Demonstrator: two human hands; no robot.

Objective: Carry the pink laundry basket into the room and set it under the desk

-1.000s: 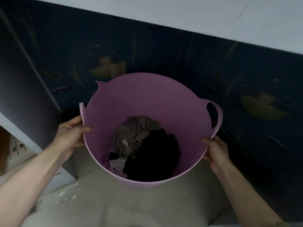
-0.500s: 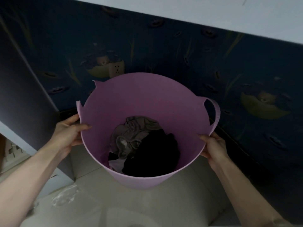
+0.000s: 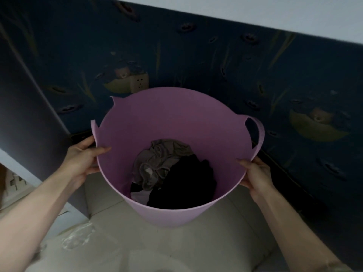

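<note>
Both hands grip the rim of the pink laundry basket (image 3: 176,118) beneath the pale surface (image 3: 255,14).

At far left a dark panel (image 3: 25,114) stands upright, with a crumpled bit of clear plastic (image 3: 78,236) on the tiled floor (image 3: 117,242) near its foot. The left hand (image 3: 82,156) pinches the basket's left rim, thumb inside the wall and fingers outside, just below a broken handle stub. In the basket lie a grey garment (image 3: 157,160) and a black one (image 3: 186,183), touching. Behind the basket, a socket (image 3: 139,82) sits in the dark blue patterned wall (image 3: 216,61). The right hand (image 3: 255,173) closes on the right rim, thumb on the edge, just under the intact loop handle (image 3: 259,132). Whether the basket's base touches the floor cannot be told.
</note>
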